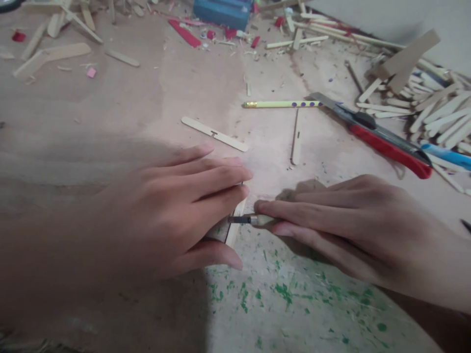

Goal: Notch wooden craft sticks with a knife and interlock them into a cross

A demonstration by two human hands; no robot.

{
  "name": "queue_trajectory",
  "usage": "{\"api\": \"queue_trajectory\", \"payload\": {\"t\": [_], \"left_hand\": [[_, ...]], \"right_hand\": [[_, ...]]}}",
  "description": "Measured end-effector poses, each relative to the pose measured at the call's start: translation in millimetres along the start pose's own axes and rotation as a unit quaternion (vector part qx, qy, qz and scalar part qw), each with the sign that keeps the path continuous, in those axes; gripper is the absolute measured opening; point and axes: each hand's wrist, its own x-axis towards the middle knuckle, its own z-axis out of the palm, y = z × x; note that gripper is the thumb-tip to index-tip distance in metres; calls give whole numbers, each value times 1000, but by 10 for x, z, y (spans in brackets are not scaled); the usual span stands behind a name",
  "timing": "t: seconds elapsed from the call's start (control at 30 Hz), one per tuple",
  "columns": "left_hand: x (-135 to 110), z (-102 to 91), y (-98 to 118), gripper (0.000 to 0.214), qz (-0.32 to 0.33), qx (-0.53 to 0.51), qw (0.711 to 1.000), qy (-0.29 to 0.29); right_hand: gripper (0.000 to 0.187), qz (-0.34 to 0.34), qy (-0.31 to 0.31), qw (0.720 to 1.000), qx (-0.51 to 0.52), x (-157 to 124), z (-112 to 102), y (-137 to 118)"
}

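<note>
My left hand [184, 206] is spread low over a pale craft stick [232, 233] and bears down on it, fingers along the upper part and thumb by the near end. Under the palm, a greyish flat piece [219, 230] lies along the stick's left side, mostly hidden. From the right, my right hand [331, 220] pinches a slim tool [253, 220] with a pale handle, a metal collar and a dark tip. That tip rests across the craft stick; its exact kind is unclear. Beyond my left fingers lies a notched craft stick [228, 139].
A red-handled cutter [390, 149] touches a yellow pencil [275, 104] at the right. A slotted stick [296, 142] lies below the pencil. Piled craft sticks [441, 110] fill the right back. A blue block [222, 13] and red scraps [184, 33] sit at the back.
</note>
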Motion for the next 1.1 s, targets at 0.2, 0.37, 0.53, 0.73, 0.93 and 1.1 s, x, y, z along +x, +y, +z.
{"api": "queue_trajectory", "payload": {"t": [0.2,0.37,0.53,0.73,0.93,1.1], "left_hand": [[19,15,-15,50,14,5,1000,6],[18,31,-24,52,7,6,1000,7],[5,31,-13,51,7,8,1000,5],[14,-3,6,51,4,22,1000,2],[32,4,-11,48,6,6,1000,2],[26,19,-33,47,9,-13,1000,7]], "right_hand": [[28,14,-4,999,34,-131,-109,137],[28,-1,-11,1000,19,-138,-129,153],[27,-7,-16,999,42,-104,-106,103],[21,-7,-33,998,45,-65,-85,97],[27,-11,-28,999,38,-88,-80,133],[29,-3,-12,999,29,-136,-104,113]]}}
